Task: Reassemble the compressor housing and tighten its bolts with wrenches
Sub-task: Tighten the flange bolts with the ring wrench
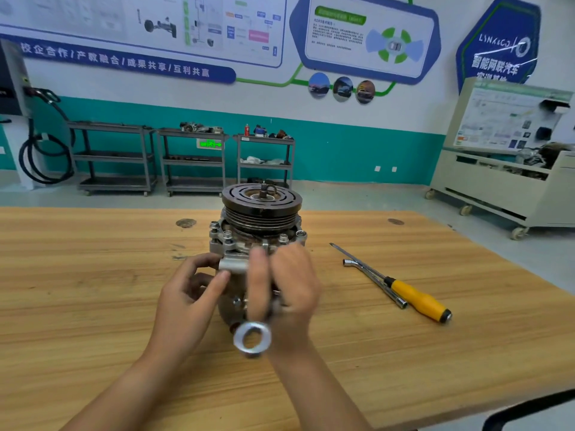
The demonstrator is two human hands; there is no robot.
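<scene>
— Where is the compressor [261, 231]?
— It stands up on the wooden table [93, 290], with its round pulley [261, 200] on top and bolts [227, 234] around its rim.
— And the hands?
— The left hand [186, 293] curls its fingers and thumb on the compressor's near side. The right hand [292, 287], blurry, wraps its fingers round a wrench [252, 337] just in front of the compressor.
— Anything else?
— A yellow screwdriver [417, 297] and a bent wrench [373, 278] lie to the compressor's right.

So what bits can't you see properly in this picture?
- The wrench: far end hidden behind the blurred right hand, head view.
- The compressor: lower half covered by the left hand and right hand, head view.
- The poster: small print too tiny, head view.
</scene>
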